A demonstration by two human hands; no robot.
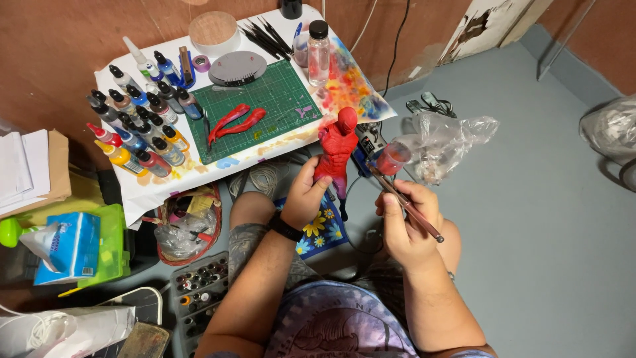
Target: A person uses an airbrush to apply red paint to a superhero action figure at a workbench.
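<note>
Clearly the red figure [336, 149] sits in the left hand [303, 199], fingers wrapped round its legs, held up just off the table's near right corner, while the right hand [404, 222] pinches a brush [404, 202] beside a small red cup [392, 159]; a loose grip could drop the figure, and a stray brush tip could smear paint where it isn't wanted. On the paper-covered table [285, 142] lie a green mat [265, 109] with two red parts [235, 122], paint bottles [136, 129] along its left edge, and a grey floor [530, 199] spreads to the right.
</note>
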